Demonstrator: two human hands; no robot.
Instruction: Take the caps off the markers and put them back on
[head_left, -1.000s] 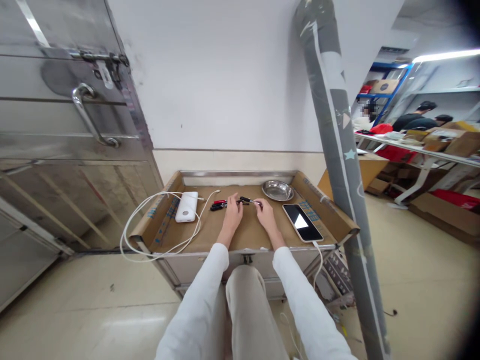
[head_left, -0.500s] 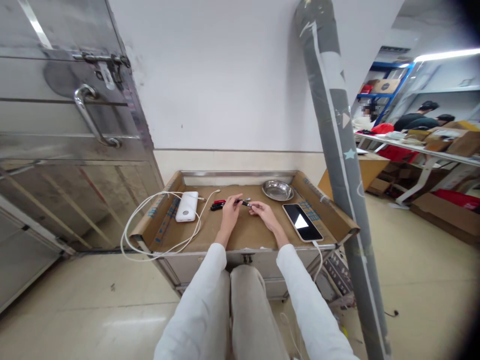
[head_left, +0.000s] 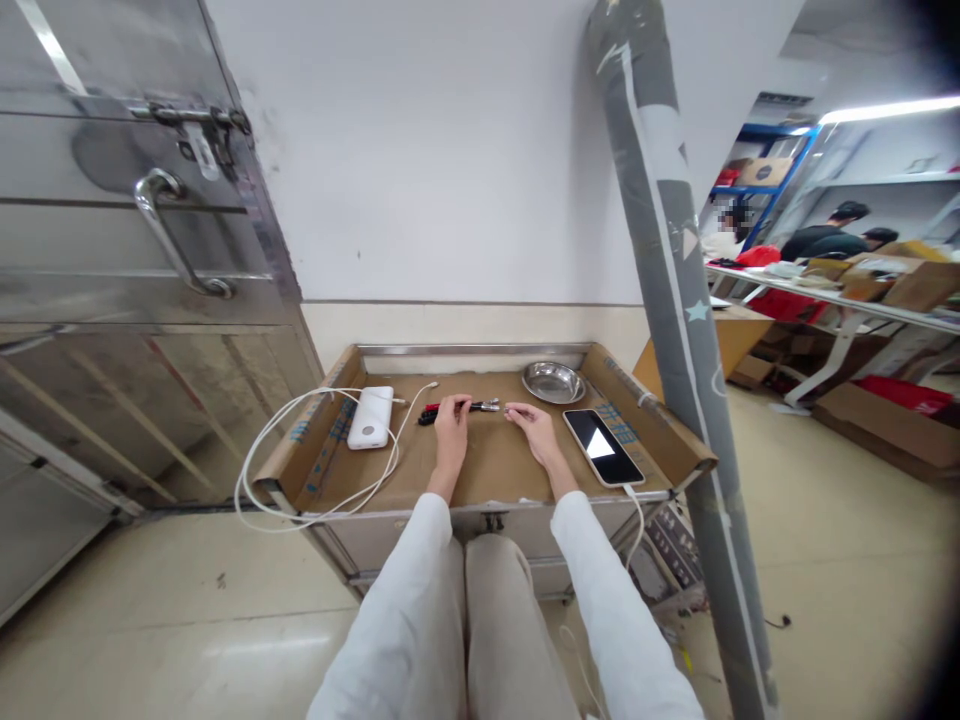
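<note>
My left hand is closed around a slim black pen, whose silvery end points right, toward my other hand. Left of these fingers lie a red pen and black pens, partly hidden by the hand. My right hand is pinched just right of the pen's end, with a small gap between. Whatever its fingertips hold is too small to make out. A small silvery piece near the pen's end is hard to tell apart from it.
A white power bank with a looped white cable is on the left of the cardboard-lined cart top. On the right are a shallow metal bowl and a plugged-in phone. A grey roll leans beside the cart.
My right hand has come away from the pen's end, leaving a gap where the fingers touched it before. My left hand has shifted slightly left, still holding the pen.
</note>
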